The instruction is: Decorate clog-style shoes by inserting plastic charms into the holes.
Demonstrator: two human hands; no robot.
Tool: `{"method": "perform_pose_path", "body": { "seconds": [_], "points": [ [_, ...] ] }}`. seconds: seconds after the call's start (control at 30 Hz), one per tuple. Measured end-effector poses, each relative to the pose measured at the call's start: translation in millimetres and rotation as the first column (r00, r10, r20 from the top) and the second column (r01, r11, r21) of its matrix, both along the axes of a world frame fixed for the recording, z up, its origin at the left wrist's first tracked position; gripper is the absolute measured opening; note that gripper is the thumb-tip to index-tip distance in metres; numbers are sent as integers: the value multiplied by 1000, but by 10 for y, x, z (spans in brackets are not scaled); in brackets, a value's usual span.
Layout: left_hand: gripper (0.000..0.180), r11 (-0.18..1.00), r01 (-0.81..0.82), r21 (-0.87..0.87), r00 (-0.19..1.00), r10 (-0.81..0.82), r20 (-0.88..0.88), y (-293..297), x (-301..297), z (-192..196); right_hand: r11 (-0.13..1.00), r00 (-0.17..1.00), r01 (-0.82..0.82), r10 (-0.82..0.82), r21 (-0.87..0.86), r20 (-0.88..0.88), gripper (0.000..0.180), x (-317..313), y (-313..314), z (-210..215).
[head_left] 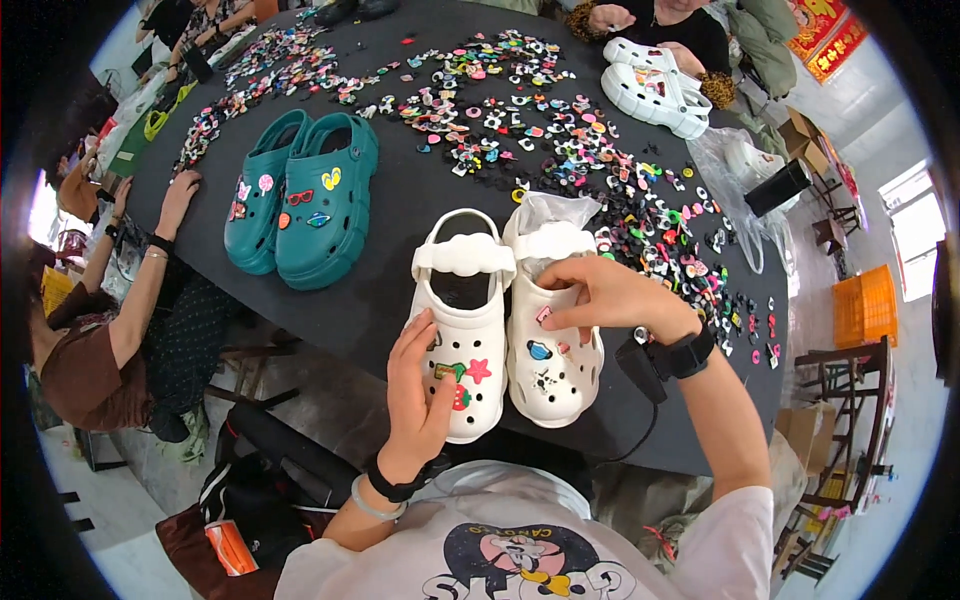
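Two white clogs lie side by side at the near table edge, toes toward me. My left hand grips the left clog along its outer side, thumb over a green charm. That clog also carries a pink star charm and a strawberry charm. At the right clog, my right hand reaches its fingers into the opening. Its thumb presses by a small pink charm on the upper. A blue charm sits below that, and clear plastic pokes out of the heel.
Loose shoe charms are strewn over the dark table. Teal clogs with charms stand to the left. Across the table, a person sits by more white clogs. Another person's arm rests on the left edge. An orange crate stands right.
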State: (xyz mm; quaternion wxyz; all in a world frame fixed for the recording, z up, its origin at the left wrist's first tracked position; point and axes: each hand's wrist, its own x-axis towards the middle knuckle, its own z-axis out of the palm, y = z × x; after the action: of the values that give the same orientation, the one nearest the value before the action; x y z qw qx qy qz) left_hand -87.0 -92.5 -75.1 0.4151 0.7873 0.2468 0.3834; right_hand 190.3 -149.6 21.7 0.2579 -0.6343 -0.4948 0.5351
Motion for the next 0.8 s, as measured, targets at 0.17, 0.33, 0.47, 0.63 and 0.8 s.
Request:
{"method": "perform_pose_path", "body": {
  "seconds": [0.17, 0.33, 0.47, 0.63, 0.8],
  "points": [
    [49, 999, 5, 38, 1000, -5, -3, -1, -2, 6, 977, 984, 180, -179, 112, -25, 30, -125, -164, -59],
    [54, 997, 25, 74, 999, -22, -44, -14, -5, 19, 917, 947, 317, -291, 243, -138, 18, -117, -316, -223],
    [54, 998, 31, 54, 999, -29, -42, -24, 22, 17, 876, 943, 328, -329, 354, -60, 14, -35, -393, -219],
    [51, 999, -12, 31, 1000, 12, -25, -20, 10, -15, 835, 915, 308, -391, 456, 99, 18, -190, -435, 51],
    [51, 1000, -3, 21, 1000, 3, -6, -15, 25, -7, 892, 862, 166, -339, 421, 377, 15, -374, -394, -49]
  ]
}}
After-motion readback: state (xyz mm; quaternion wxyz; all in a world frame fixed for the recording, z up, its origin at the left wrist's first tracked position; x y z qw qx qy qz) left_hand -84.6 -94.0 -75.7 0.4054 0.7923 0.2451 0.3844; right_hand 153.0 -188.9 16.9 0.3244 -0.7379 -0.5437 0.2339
